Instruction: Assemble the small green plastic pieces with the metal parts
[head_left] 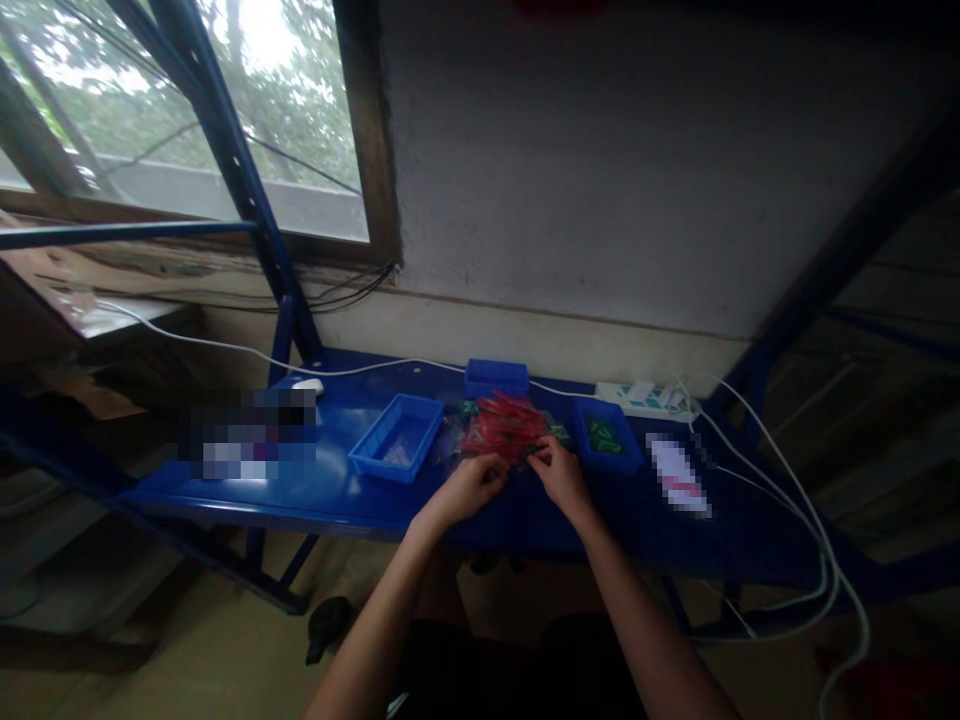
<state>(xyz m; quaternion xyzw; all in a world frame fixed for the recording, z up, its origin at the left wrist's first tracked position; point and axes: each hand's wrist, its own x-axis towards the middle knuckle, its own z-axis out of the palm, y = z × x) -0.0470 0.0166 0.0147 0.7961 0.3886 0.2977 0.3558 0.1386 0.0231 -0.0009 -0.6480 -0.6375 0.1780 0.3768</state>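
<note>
A heap of red packets (504,422) lies near the middle of the blue table, with clear plastic and some green bits around it. My left hand (480,482) is at the front left edge of the heap, fingers curled together; what they hold, if anything, is too small to tell. At the heap's front right, my right hand (553,468) pinches something small and dark that I cannot make out. A blue tray (401,437) with a little clear plastic stands left of the heap. On the right, another blue tray (606,436) contains green pieces.
Behind the heap is a third blue tray (496,378). A white power strip (646,400) with cables runs along the back right. A white mouse (308,386) lies at the left. Blue metal posts (247,190) flank the blue table (315,495).
</note>
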